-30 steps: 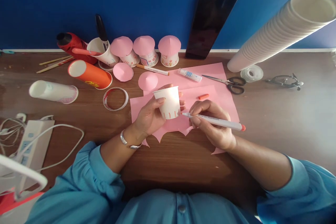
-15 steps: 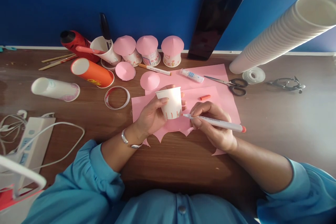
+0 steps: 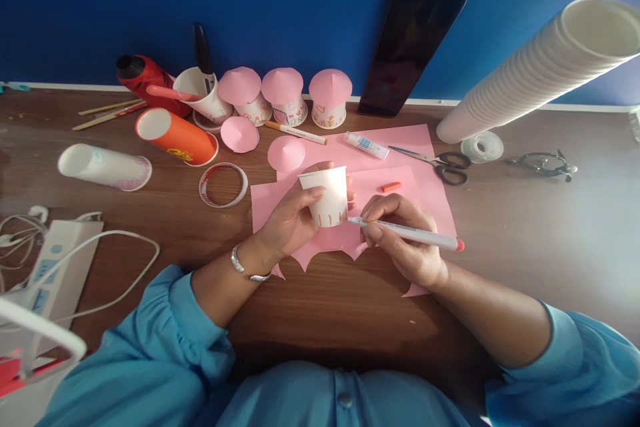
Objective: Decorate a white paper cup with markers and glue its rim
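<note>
My left hand (image 3: 293,217) is closed around a small white paper cup (image 3: 327,195), thumb on its near side and fingertips showing at its right. Short red-orange strokes run along the cup's lower edge. In my right hand (image 3: 404,237) is a white felt-tip pen (image 3: 420,234) with a red end, its tip at the cup's lower right edge. Under both hands lie pink paper sheets (image 3: 360,177) with curved cut-outs along the near edge. A red pen cap (image 3: 391,187) rests on the paper beyond my right hand.
Behind stand several decorated cups with pink cone tops (image 3: 331,88). Scissors (image 3: 450,167), a glue stick (image 3: 366,145) and an orange marker (image 3: 296,133) lie near the paper. A tall cup stack (image 3: 530,73) and a phone (image 3: 407,47) lean at the back; a power strip (image 3: 63,267) is left.
The pen tip remains at the cup's lower right edge, with only a slight shift of my right hand. My left hand keeps its hold on the cup.
</note>
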### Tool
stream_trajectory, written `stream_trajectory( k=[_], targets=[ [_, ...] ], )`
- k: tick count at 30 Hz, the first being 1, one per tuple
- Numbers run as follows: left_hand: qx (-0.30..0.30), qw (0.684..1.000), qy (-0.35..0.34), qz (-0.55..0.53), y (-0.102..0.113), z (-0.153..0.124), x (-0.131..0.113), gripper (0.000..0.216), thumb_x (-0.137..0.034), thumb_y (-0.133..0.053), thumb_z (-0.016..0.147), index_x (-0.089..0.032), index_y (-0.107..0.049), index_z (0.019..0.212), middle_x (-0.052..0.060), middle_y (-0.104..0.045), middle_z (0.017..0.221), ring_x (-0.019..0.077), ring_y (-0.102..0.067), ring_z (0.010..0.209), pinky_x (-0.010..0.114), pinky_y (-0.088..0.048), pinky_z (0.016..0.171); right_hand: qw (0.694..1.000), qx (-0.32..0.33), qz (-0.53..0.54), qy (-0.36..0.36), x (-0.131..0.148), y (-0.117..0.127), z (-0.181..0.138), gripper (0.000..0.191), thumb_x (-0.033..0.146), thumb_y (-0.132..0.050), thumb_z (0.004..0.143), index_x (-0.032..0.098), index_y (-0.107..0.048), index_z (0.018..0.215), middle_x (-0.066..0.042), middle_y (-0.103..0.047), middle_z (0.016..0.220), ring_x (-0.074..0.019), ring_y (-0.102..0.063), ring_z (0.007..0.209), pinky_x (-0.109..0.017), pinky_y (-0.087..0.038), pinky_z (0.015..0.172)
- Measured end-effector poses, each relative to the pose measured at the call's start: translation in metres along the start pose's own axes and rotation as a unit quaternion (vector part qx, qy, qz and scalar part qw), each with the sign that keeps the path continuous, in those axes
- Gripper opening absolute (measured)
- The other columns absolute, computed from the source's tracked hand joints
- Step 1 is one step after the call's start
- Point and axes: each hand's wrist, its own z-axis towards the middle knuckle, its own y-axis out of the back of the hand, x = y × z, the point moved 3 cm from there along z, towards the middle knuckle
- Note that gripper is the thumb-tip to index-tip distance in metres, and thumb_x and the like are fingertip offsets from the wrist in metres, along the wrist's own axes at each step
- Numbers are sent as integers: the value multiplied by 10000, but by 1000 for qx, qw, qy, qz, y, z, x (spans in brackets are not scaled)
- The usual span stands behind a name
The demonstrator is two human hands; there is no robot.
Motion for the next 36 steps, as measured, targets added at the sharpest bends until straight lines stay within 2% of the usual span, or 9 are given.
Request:
stream_trajectory(
  k=[5, 10, 14, 16, 20, 25, 29, 31, 36],
  targets=[
    [-7, 1000, 4, -6, 1, 0, -1, 742, -333, -867, 832, -280, -578, 1513, 45, -820, 1064, 284, -819, 990, 444, -594, 965, 999, -13, 38, -26, -5, 1, 1, 153, 351, -768, 1020, 237, -680, 969, 32, -676, 796, -122, -637, 626, -279, -552, 590],
    [-8, 1000, 6, 13, 4, 0, -1, 745, -377, -896, 817, -282, -595, 1492, 54, -815, 1096, 309, -808, 1037, 464, -585, 975, 998, -34, 54, -9, 9, -1, 12, 217, 408, -796, 1003, 242, -676, 930, 38, -677, 742, -118, -632, 581, -268, -546, 537],
    [-19, 1000, -3, 6, 5, 0, 0, 700, -371, -916, 805, -280, -636, 1440, 30, -811, 1047, 263, -794, 959, 412, -584, 897, 997, -19, 70, -11, 16, -3, 25, 193, 379, -821, 985, 236, -701, 936, 30, -694, 741, -118, -636, 588, -264, -536, 538],
    [-22, 1000, -6, -13, 4, 0, -1, 663, -341, -909, 812, -278, -653, 1420, 25, -813, 1042, 249, -784, 948, 415, -583, 911, 994, -25, 102, -18, 13, -2, 29, 188, 361, -845, 964, 232, -715, 921, 31, -701, 751, -112, -638, 587, -257, -531, 541],
    [-26, 999, 7, -34, 3, 1, -1, 620, -317, -880, 831, -244, -664, 1407, 67, -828, 1138, 284, -781, 1028, 450, -571, 971, 981, -42, 184, -51, -4, 0, 34, 219, 357, -873, 931, 222, -718, 854, 46, -680, 691, -97, -598, 535, -244, -501, 521],
    [-33, 999, 17, -39, 5, 2, -1, 476, -334, -860, 841, -199, -735, 1280, 89, -840, 1140, 296, -791, 1014, 413, -587, 890, 962, -5, 255, -94, -19, 3, 37, 247, 332, -861, 929, 203, -693, 801, 56, -644, 649, -81, -535, 485, -243, -468, 502],
    [-37, 998, 35, -37, 5, 2, -2, 379, -340, -867, 821, -164, -777, 1145, 91, -851, 1104, 267, -796, 982, 360, -604, 842, 948, 6, 289, -133, -22, 2, 37, 272, 330, -864, 919, 201, -676, 771, 59, -631, 636, -73, -514, 470, -233, -434, 491],
    [-40, 998, 39, -40, 4, 1, -3, 398, -319, -868, 811, -168, -770, 1166, 79, -855, 1098, 252, -799, 978, 350, -608, 862, 945, 6, 295, -141, -22, 1, 36, 274, 334, -865, 917, 203, -677, 766, 59, -627, 628, -74, -508, 471, -235, -437, 498],
    [-45, 997, 31, -59, 2, 1, -3, 604, -269, -868, 791, -215, -693, 1367, 53, -856, 1109, 240, -808, 1010, 346, -603, 918, 953, 4, 272, -133, -21, 0, 35, 287, 367, -878, 913, 209, -680, 778, 55, -636, 629, -76, -510, 473, -236, -416, 491]
  ],
)
